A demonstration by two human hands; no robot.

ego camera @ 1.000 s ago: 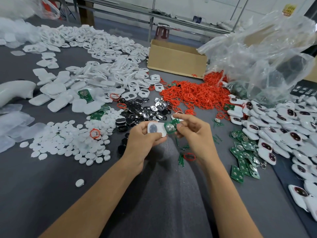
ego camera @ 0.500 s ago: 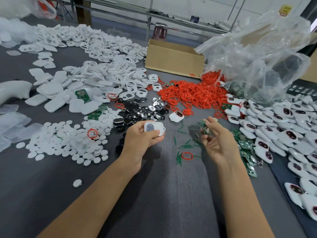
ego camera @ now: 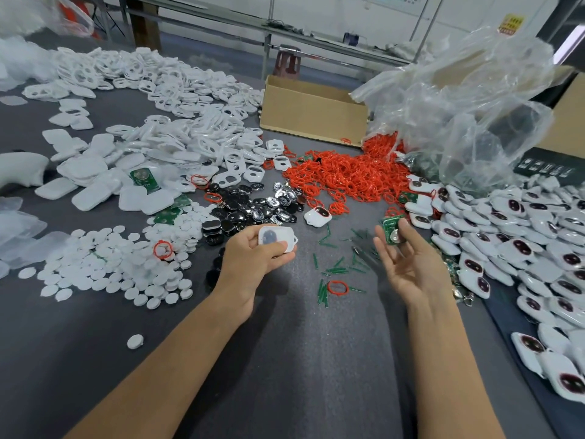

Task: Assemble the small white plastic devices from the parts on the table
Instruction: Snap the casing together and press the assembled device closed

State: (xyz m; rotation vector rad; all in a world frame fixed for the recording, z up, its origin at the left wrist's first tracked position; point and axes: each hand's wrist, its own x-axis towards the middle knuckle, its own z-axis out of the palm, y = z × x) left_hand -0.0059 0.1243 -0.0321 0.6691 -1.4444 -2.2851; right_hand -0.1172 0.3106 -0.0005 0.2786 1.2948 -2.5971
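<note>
L hand (ego camera: 253,264) grips white shell (ego camera: 278,238) just above table (ego camera: 300,359) centre, R hand (ego camera: 411,267) palm-up beside it w/ green PCB (ego camera: 392,234) at fingertips, prob pinched thumb + index, other fingers loose.

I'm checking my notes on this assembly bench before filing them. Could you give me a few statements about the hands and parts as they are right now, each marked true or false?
1. The left hand holds a white shell. True.
2. The right hand is empty. False: it pinches a green circuit board at its fingertips.
3. The cardboard box stands beyond the pile of red rings. True.
4. The white round discs lie to the right of the right hand. False: they lie to the left of the left hand.
5. A single red ring lies between the two wrists. True.
</note>
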